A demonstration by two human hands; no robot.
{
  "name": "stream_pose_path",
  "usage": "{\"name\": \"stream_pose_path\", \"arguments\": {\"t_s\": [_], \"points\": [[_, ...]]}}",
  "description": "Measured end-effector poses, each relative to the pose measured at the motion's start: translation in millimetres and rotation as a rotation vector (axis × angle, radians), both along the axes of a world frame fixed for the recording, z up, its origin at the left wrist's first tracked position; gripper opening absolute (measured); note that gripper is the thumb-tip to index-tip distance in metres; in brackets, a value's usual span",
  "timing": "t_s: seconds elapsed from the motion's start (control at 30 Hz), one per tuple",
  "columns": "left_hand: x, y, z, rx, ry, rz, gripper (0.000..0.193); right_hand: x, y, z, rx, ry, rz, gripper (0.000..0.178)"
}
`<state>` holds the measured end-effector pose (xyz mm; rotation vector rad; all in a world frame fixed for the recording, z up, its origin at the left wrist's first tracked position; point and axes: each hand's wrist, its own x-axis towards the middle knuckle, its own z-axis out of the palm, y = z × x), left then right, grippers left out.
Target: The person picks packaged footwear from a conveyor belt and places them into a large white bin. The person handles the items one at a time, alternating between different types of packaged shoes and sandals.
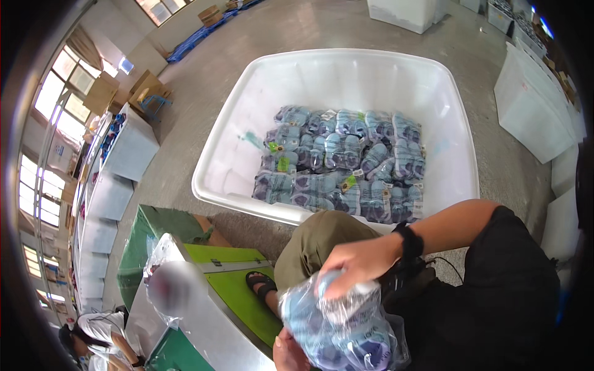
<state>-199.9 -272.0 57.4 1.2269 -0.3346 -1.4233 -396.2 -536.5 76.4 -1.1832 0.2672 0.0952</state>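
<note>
In front of my lap is a clear plastic bag (309, 331) with light blue and purple slippers in it. My right hand (356, 266) reaches down at the top of the bag, its fingers closed round a pale blue slipper (327, 283) there. At the bag's lower left edge, my left hand (289, 353) pinches the plastic; part of this hand is cut off by the frame's lower edge. Beyond my knees stands a large white bin (213, 157), holding rows of similar bagged slippers (343, 151).
To my left stand a metal-edged bench with a green panel (238, 287) and a green sack (148, 247). White bins (133, 148) line the left wall; others (535, 102) stand at the right. A co-worker (102, 334) sits at lower left.
</note>
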Motion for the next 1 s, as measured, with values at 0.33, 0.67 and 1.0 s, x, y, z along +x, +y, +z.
{"name": "stream_pose_path", "arguments": {"t_s": [0.33, 0.67, 1.0], "points": [[44.0, 46.4, -16.3, -0.078, 0.047, 0.224, 0.069, -31.5, -121.8, 23.2, 0.169, -0.375, -0.711, 0.035], [72.2, 99.8, -42.2, -0.277, 0.205, 0.328, 0.061, -21.5, -201.7, -146.1, -0.051, 0.669, -1.043, 0.068], [71.6, 119.4, -7.9, 0.036, -0.218, 0.551, 0.052, -52.0, -195.5, -154.2, 0.093, 0.444, -0.718, 0.04]]}}
